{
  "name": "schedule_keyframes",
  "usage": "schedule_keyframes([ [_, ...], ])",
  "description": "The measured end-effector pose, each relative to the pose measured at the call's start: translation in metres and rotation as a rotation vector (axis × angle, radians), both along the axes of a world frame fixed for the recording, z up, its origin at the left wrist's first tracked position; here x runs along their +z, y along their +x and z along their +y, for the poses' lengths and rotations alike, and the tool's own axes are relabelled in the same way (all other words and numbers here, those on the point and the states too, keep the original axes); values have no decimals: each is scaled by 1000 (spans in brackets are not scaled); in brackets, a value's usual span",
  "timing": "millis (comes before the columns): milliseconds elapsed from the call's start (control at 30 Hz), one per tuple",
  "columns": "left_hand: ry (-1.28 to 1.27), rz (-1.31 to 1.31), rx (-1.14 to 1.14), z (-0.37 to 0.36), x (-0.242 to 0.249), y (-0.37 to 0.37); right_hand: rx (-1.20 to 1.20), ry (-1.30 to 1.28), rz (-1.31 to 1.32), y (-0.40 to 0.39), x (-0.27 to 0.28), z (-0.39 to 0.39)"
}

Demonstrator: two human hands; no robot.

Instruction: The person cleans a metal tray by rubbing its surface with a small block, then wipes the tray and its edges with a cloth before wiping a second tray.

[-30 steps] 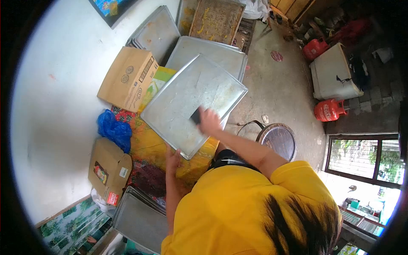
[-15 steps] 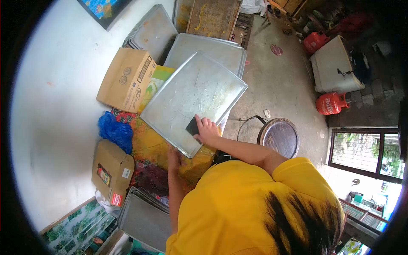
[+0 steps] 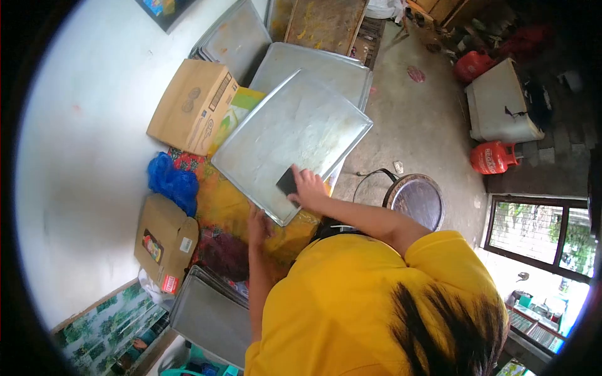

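Note:
A large metal baking tray (image 3: 295, 125) lies tilted across the table, its surface streaked and slightly stained. My right hand (image 3: 310, 190) presses a flat black rectangular pad (image 3: 288, 182) onto the tray near its close corner. With its fingertips at the near edge of the tray, my left hand (image 3: 258, 225) grips the rim; part of its fingers is hidden under it. Below the tray is a table with a patterned orange and red cloth (image 3: 216, 202).
More trays (image 3: 313, 72) lie behind, others (image 3: 235, 41) lean on the wall. To the left are a cardboard box (image 3: 188, 103), a blue plastic bag (image 3: 172, 182) and an opened carton (image 3: 164, 235). Trays (image 3: 207, 313) are stacked beside my left arm. A round stool (image 3: 415, 202) stands right.
The view has shifted slightly, so the tray and boxes sit a little differently in it. My right hand and the pad remain near the same corner, and my left hand stays at the rim.

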State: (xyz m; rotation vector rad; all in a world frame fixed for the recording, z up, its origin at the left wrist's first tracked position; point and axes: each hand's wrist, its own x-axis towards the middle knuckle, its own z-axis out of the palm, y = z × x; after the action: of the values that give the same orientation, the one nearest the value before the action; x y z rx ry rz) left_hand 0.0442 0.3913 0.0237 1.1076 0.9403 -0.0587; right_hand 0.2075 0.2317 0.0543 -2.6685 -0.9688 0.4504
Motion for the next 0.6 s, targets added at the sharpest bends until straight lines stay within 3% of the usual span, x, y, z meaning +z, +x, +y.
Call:
schedule_keyframes([
  [133,22,-23,-27,-5,23,6,-29,60,32,16,3,-1],
  [200,-6,53,-3,-7,35,9,81,-27,74,-5,12,13],
  [333,-14,27,-17,-5,30,7,251,112,-81,-25,0,27],
  [433,-4,13,-13,-4,24,5,143,173,-24,-17,-6,22],
  [600,-42,-69,-64,1,18,8,226,151,83,-42,-1,25],
])
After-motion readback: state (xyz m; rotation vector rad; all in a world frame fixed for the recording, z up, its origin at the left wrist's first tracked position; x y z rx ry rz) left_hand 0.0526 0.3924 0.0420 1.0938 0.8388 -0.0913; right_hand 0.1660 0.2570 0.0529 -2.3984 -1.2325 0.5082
